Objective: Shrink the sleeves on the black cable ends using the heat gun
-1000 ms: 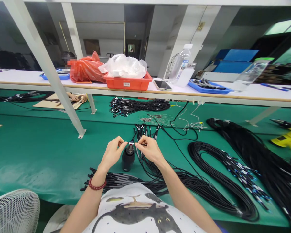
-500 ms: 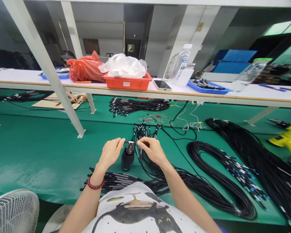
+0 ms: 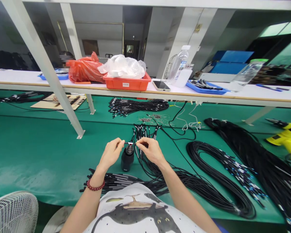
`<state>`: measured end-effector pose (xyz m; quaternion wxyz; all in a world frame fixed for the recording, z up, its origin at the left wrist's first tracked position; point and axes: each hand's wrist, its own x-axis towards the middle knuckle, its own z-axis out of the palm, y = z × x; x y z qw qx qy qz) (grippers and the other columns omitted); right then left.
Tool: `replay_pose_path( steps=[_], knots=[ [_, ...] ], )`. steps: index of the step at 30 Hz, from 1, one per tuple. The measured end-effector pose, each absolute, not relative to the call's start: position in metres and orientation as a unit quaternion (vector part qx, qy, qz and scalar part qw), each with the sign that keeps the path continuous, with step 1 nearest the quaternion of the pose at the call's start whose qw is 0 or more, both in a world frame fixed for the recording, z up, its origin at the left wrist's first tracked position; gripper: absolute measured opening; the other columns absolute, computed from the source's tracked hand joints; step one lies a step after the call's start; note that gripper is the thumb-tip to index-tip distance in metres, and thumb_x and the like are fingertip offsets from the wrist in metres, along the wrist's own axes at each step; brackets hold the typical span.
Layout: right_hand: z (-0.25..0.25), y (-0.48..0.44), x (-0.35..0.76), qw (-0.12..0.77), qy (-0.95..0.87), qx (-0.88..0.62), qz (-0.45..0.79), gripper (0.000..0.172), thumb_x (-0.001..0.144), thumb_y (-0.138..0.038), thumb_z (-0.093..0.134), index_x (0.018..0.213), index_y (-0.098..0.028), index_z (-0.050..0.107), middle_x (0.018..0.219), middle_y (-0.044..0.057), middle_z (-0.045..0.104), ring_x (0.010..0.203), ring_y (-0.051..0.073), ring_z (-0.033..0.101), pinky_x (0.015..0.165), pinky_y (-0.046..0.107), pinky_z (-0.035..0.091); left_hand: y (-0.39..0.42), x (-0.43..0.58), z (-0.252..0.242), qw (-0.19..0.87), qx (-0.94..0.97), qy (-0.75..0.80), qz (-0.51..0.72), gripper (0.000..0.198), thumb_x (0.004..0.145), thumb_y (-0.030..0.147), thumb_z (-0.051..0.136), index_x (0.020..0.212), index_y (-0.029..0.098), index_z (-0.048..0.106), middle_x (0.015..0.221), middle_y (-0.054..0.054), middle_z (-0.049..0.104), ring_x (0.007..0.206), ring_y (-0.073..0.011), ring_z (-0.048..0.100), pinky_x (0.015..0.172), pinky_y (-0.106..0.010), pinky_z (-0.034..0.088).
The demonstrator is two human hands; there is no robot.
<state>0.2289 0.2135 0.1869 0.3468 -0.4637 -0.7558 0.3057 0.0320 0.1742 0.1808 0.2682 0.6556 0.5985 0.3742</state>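
Sat at a wide green surface [image 3: 38, 155] covered with coils of black cables [image 3: 215, 181]. Held the left hand [image 3: 111, 153] and the right hand [image 3: 150, 150] close together, just above a small black cylinder [image 3: 127, 159] standing upright there. Pinched between the narrow fingers of both hands a thin cable end [image 3: 130, 143] with a white sleeve, level over the cylinder's top.

Your left hand [image 3: 111, 153] and right hand [image 3: 150, 151] each pinch the thin cable end [image 3: 130, 143] between thumb and forefinger. You hold it level just above a black cylindrical tool [image 3: 127, 159] standing on the green bench [image 3: 38, 152]. A bundle of black cables [image 3: 116, 179] lies nearer you, and a large cable coil [image 3: 215, 174] lies to the right. A yellow power tool [image 3: 287, 139] sits at the right edge. An orange tray [image 3: 127, 83] rests on the far shelf.
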Motion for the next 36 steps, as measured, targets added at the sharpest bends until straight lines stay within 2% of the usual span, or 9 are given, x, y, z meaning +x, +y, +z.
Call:
replay_pose_path(
  steps=[3, 8, 22, 29, 36],
  knots=[
    [0.192, 0.210, 0.230, 0.331, -0.775, -0.459, 0.283, 0.018, 0.085, -0.026, 0.055, 0.080, -0.018, 0.071, 0.078, 0.003, 0.072, 0.068, 0.016, 0.062, 0.063, 0.026, 0.044, 0.175, 0.033, 0.182, 0.266, 0.651, 0.603, 0.376, 0.043, 0.094, 0.048, 0.034, 0.065, 0.021, 0.050, 0.058, 0.003, 0.052, 0.055, -0.0140, 0.047, 0.057, -0.026, 0.031],
    [0.197, 0.208, 0.231, 0.283, -0.814, -0.449, 0.235, 0.029, 0.091, -0.029, 0.049, 0.078, -0.019, 0.072, 0.079, 0.005, 0.072, 0.071, 0.017, 0.062, 0.067, 0.027, 0.041, 0.174, 0.033, 0.181, 0.265, 0.651, 0.593, 0.393, 0.038, 0.092, 0.046, 0.040, 0.067, 0.020, 0.052, 0.058, 0.004, 0.051, 0.054, -0.0129, 0.046, 0.055, -0.025, 0.030],
    [0.186, 0.214, 0.232, 0.339, -0.783, -0.448, 0.266, 0.019, 0.086, -0.027, 0.057, 0.076, -0.019, 0.071, 0.076, 0.003, 0.071, 0.067, 0.016, 0.062, 0.063, 0.025, 0.044, 0.177, 0.031, 0.178, 0.249, 0.655, 0.586, 0.407, 0.020, 0.088, 0.036, 0.048, 0.080, 0.021, 0.057, 0.079, 0.000, 0.064, 0.076, -0.0161, 0.057, 0.070, -0.027, 0.041],
    [0.187, 0.213, 0.232, 0.349, -0.777, -0.445, 0.278, 0.018, 0.084, -0.027, 0.058, 0.075, -0.019, 0.071, 0.075, 0.003, 0.071, 0.066, 0.015, 0.061, 0.063, 0.026, 0.044, 0.175, 0.032, 0.186, 0.212, 0.688, 0.615, 0.321, 0.042, 0.096, 0.043, 0.032, 0.065, 0.022, 0.050, 0.063, 0.001, 0.060, 0.060, -0.0159, 0.053, 0.061, -0.027, 0.034],
    [0.186, 0.217, 0.233, 0.349, -0.776, -0.444, 0.281, 0.017, 0.083, -0.026, 0.058, 0.075, -0.019, 0.072, 0.075, 0.003, 0.072, 0.067, 0.015, 0.062, 0.064, 0.026, 0.045, 0.177, 0.033, 0.179, 0.226, 0.672, 0.603, 0.364, 0.037, 0.093, 0.045, 0.039, 0.068, 0.021, 0.051, 0.059, 0.003, 0.057, 0.055, -0.0140, 0.050, 0.056, -0.025, 0.033]
  ],
)
